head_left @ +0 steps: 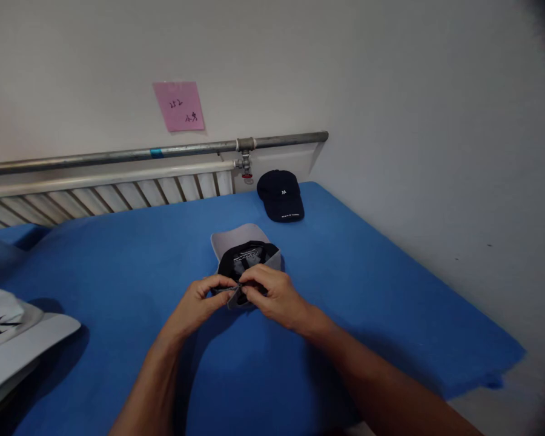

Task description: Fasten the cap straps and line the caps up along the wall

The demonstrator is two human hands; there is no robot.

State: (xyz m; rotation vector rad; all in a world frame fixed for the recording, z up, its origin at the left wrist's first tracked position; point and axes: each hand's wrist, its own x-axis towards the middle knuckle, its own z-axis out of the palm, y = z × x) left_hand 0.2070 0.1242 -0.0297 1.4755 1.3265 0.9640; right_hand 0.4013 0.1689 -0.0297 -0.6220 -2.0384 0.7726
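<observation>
A grey baseball cap (241, 235) lies upside down on the blue-covered table, its brim pointing away from me and its dark inner band showing. My left hand (209, 297) pinches the cap's back strap between thumb and fingers. From the other side, my right hand (270, 293) pinches the same strap close by, the fingertips of both hands nearly touching. The strap's fastening is small and partly covered by my fingers, so its state is unclear.
A dark navy cap (279, 195) sits at the table's far end. White caps (22, 330) are at the left edge. Behind the blue cover (131, 260) stand a radiator (154, 192) and a metal pipe (95, 160). A pink note (180, 108) hangs on the wall (413, 151).
</observation>
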